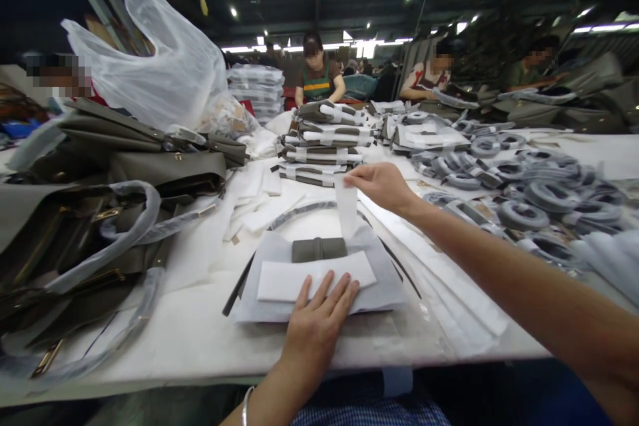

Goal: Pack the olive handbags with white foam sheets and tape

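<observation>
Flat on a folded white foam strip [284, 283] lies my left hand [317, 323], its fingers spread. Beneath the strip is a sheet of pale tissue paper [249, 306] over a flat bag, whose dark grey-green flap [319, 249] shows at the top. A handle wrapped in clear plastic [299, 211] arches behind it. My right hand [377, 185] is raised beyond the bag, thumb and fingers pinching the upper end of a translucent white strip [347, 210]. That strip hangs down to the paper's far edge; I cannot tell if it is tape.
Unwrapped bags with plastic-covered handles [190, 173] are piled at left, near a large plastic bag [154, 73]. A stack of wrapped bags [324, 146] stands ahead. Coiled wrapped straps [524, 213] and white foam sheets [449, 279] lie at right. Several people work across the table.
</observation>
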A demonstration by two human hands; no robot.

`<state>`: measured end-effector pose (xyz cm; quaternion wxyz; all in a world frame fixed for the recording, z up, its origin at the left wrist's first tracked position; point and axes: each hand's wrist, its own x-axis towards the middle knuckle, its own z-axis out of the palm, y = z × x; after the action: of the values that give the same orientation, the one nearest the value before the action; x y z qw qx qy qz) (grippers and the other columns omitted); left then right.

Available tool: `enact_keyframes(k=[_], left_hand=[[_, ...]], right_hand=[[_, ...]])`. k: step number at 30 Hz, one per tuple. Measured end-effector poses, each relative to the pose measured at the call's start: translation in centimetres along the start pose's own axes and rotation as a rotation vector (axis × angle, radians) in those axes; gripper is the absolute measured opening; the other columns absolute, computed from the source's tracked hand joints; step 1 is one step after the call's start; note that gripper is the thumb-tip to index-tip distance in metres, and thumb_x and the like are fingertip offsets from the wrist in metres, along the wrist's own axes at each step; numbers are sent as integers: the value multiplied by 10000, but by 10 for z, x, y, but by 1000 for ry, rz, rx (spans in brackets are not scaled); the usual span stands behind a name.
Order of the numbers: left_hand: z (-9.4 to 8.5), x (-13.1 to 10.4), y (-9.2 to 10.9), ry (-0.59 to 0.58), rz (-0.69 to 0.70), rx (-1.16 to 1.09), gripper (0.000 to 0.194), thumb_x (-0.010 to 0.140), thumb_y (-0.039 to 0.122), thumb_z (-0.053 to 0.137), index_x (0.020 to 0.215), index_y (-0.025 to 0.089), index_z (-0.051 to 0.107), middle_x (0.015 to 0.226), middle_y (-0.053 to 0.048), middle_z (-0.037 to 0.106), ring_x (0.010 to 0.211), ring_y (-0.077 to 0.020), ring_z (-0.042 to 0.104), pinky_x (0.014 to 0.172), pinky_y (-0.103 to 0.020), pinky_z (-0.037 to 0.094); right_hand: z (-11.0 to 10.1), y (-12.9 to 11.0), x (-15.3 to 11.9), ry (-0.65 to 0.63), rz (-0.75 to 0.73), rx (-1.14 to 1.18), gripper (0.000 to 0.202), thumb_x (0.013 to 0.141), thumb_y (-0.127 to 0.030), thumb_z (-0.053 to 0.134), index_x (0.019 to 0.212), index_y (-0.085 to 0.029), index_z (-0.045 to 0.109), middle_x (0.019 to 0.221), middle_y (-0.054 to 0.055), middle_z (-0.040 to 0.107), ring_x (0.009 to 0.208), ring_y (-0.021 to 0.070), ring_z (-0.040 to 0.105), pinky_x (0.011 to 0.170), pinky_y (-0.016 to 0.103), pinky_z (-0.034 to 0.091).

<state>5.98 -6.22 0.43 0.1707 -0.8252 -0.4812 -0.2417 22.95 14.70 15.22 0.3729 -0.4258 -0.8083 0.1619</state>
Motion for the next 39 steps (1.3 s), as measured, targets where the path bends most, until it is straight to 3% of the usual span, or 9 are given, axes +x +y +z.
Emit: enact_keyframes(k=[3,8,14,17,21,24,28,33,39], left_hand=[[4,-1,0,50,-1,-1,421,1046,261,337,1458,270,424,1492,89,455,1352,-187,466,1255,-400,-12],[8,-1,-4,85,11,36,412,1040,287,368,1445,287,443,1500,103,431,1357,-184,458,1260,-419,-7],[7,-1,-4,75,25,51,418,1040,283,353,1449,277,441,1508,89,418,1361,-195,457,1261,-426,-5],[9,-1,-3,93,5,24,412,1042,273,350,1442,282,451,1489,94,447,1348,-194,473,1262,-432,-3],[10,0,-3,107,-10,0,394,1048,283,349,1420,298,476,1458,111,492,1321,-174,500,1261,-415,-3],[9,0,-4,91,-15,-31,381,1048,299,349,1387,285,522,1456,103,503,1327,-178,494,1260,-405,1],[5,0,-3,30,-28,-71,402,1053,279,297,1369,216,538,1485,70,484,1372,-182,442,1257,-402,-2],[0,1,-1,-26,-61,-73,437,1053,231,239,1429,158,450,1506,33,469,1400,-173,404,1243,-397,89],[-1,-1,2,-42,-27,-13,453,1048,274,303,1491,365,338,1549,39,394,1390,-213,430,1185,-459,233]], right_hand=[[15,18,37,-33,50,20,189,858,-275,670,784,-153,793,736,23,762,733,174,691,729,249,494],[29,39,70,0,71,-2,187,844,-244,667,746,-143,790,693,27,748,684,165,677,682,241,481],[8,10,72,66,49,-1,209,863,-282,664,811,-129,796,732,33,760,729,176,696,711,244,490],[-10,-23,35,41,-56,69,208,878,-297,660,816,-150,794,761,15,772,729,170,714,702,229,519],[-32,-51,-55,-79,-243,27,135,894,-241,661,890,-203,790,872,-1,790,783,158,741,754,215,561],[-35,-52,-124,-186,-369,20,156,924,-173,624,992,-209,760,942,11,787,831,128,740,786,181,573],[-16,-37,-190,-201,-529,-16,225,964,-118,529,1098,-172,701,1056,54,765,1009,135,709,988,265,539],[18,-9,-231,-60,-641,-144,247,977,-112,494,1107,-146,701,1084,63,757,1054,162,683,1042,363,514],[33,19,-241,-28,-724,-207,281,992,-89,455,1156,-100,682,1111,83,748,1096,169,660,1049,362,510]])
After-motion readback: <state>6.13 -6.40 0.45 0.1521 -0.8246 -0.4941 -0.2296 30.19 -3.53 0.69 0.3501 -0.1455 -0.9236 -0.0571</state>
